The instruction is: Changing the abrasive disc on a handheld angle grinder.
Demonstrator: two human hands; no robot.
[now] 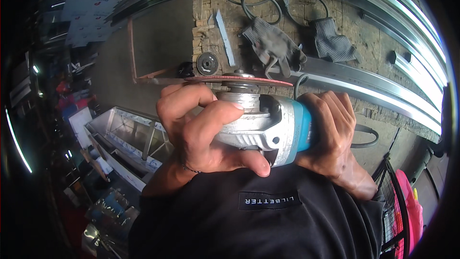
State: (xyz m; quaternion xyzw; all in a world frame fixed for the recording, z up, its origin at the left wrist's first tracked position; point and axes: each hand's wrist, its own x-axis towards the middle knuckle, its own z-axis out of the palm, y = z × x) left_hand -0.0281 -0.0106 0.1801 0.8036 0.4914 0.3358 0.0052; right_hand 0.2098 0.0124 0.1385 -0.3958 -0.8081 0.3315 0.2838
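Both my hands hold an angle grinder (254, 132) with a silver head and a teal body, close in front of my chest. A thin reddish disc (201, 79), seen edge-on, is fitted on the spindle at the top of the head. My left hand (191, 136) wraps the silver head, fingers over it near the spindle and thumb along its near side. My right hand (330, 132) is closed around the teal body; the palm side is hidden. Beyond the grinder, a small round dark disc (207, 63) rests on the worn wooden board (206, 33).
Two grey gloves (273, 45) (334, 41), a thin metal strip (224, 37) and a looped cable (261, 12) lie on the board. Long metal profiles (364, 80) run along the far and right sides. A stainless trough (112, 120) stands left; a black wire basket (390, 211) stands right.
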